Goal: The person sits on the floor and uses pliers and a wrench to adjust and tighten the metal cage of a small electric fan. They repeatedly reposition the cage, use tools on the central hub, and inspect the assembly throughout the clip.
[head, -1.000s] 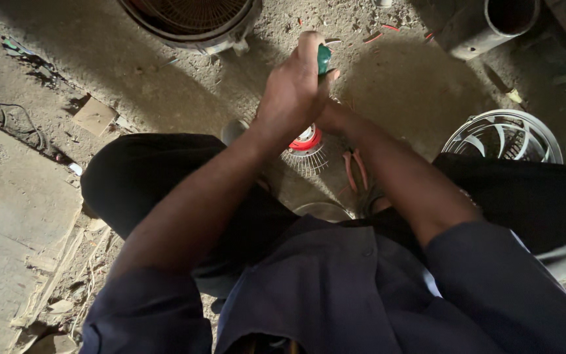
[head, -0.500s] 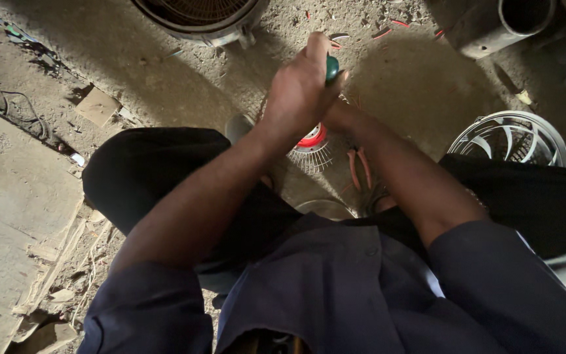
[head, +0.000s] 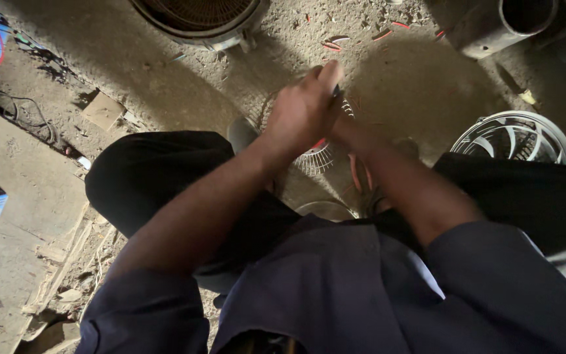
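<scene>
Between knees, left hand [head: 302, 111] over fan grille [head: 316, 154]

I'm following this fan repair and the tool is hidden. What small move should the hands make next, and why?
Probably steady the wire fan guard with the right hand before turning further: the left hand is closed over a tool handle above the guard's red centre, and the picture is blurred there.

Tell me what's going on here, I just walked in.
A person sits on a dusty dirt floor with both hands together over a round white wire fan guard between their knees. The left hand is on top, closed around a slim dark tool handle; the right hand is mostly hidden beneath it. A white plastic fan grille lies to the right, and a large round fan cage sits farther ahead.
</scene>
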The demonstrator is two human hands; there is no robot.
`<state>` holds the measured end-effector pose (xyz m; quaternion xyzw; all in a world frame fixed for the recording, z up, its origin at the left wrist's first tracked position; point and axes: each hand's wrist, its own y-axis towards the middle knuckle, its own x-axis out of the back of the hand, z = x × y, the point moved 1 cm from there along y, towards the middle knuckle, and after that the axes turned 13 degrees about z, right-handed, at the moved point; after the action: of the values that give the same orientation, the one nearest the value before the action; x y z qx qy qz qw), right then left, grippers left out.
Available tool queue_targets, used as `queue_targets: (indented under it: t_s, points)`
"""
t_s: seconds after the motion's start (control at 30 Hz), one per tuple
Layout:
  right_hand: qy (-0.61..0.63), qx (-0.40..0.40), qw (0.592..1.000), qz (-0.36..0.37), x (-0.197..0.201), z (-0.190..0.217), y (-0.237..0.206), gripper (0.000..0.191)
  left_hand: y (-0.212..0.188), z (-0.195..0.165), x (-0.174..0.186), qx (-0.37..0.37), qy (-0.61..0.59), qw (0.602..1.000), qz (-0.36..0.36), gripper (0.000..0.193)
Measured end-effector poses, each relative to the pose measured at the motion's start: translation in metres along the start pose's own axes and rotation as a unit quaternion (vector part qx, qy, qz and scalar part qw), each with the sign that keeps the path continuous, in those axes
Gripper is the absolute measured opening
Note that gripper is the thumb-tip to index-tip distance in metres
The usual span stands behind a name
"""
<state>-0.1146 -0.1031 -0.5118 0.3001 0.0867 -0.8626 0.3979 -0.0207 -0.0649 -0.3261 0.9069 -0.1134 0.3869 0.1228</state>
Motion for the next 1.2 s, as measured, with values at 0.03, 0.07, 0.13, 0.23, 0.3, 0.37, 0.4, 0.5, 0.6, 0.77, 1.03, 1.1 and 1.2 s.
queue_targets:
  t_s: [0.03,0.07,0.13,0.23,0.3,0.37,0.4,0.5,0.6,0.77,1.03,1.1,1.2]
  points:
    - [0.064,0.065,0.996,-0.013,0.000,-0.002,-0.001,0.017,0.000,-0.001,0.001,-0.002,0.003,1.000,0.003,0.037]
    - [0.128,0.130,0.983,-0.028,0.003,-0.003,-0.001,0.017,0.000,-0.002,0.001,-0.004,0.005,1.000,0.007,0.036]
    - [0.045,0.086,0.995,-0.015,0.006,0.000,-0.001,0.023,-0.001,-0.006,0.002,-0.002,0.005,1.000,-0.006,0.037]
    - [-0.301,-0.133,0.943,0.051,0.018,0.015,-0.007,0.038,0.002,-0.010,0.004,0.034,-0.001,0.999,0.010,0.041]
    - [-0.410,-0.128,0.900,0.075,0.019,0.029,-0.012,0.048,0.004,-0.009,0.007,0.026,0.007,1.000,0.013,0.043]
    - [-0.394,-0.145,0.904,0.083,0.014,0.040,-0.014,0.048,0.007,-0.007,0.011,-0.021,0.027,0.999,0.000,0.044]
    - [-0.387,-0.152,0.905,0.086,0.011,0.044,-0.014,0.048,0.009,-0.006,0.012,-0.034,0.018,0.999,0.000,0.042]
    - [-0.334,-0.171,0.925,0.056,0.000,0.045,-0.012,0.049,0.014,-0.004,0.011,-0.063,-0.010,0.998,0.011,0.040]
    - [-0.466,-0.277,0.835,-0.096,-0.007,0.024,-0.003,0.051,0.014,-0.003,0.007,-0.060,-0.033,0.997,0.036,0.038]
    - [-0.369,-0.172,0.913,0.036,0.017,0.024,-0.014,0.049,0.009,-0.003,0.008,-0.053,-0.045,0.997,0.020,0.034]
    - [-0.328,-0.145,0.933,0.014,0.015,0.028,-0.010,0.047,0.016,-0.013,0.019,-0.164,-0.011,0.986,-0.008,0.022]
    - [-0.302,-0.131,0.944,-0.008,0.009,0.024,-0.005,0.047,0.016,-0.014,0.018,-0.203,-0.045,0.978,-0.029,0.020]
    - [-0.256,-0.115,0.959,-0.027,0.014,0.022,-0.007,0.047,0.016,-0.014,0.010,-0.145,-0.043,0.989,-0.004,0.021]
